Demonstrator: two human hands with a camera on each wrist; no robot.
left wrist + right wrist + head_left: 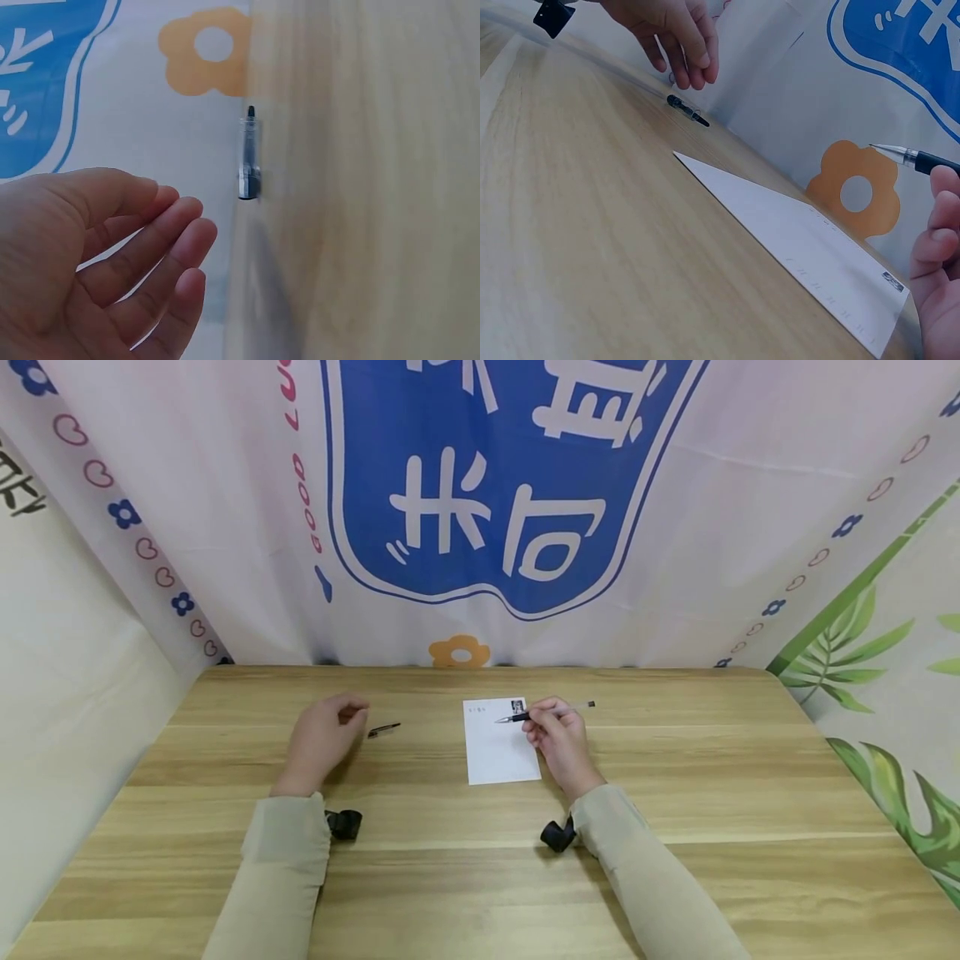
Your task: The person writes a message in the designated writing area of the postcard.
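Note:
A gel pen [517, 717] is pinched in my right hand [558, 739], its tip uncapped and pointing left over the card. Beneath it lies a white card [498, 752] with a small dark printed square at its top right corner and faint marks at top left. My left hand [322, 739] hovers at the left, holding nothing, its fingers loosely bent in the left wrist view. Just right of that hand, a clear pen cap [248, 161] with a dark end lies on the table. The right wrist view shows the metal pen tip raised above the card.
The wooden table [450, 877] reaches back to a printed curtain [262, 610] with a blue emblem and an orange flower. Black wrist cameras [345, 824] sit at both sleeve cuffs, close over the tabletop.

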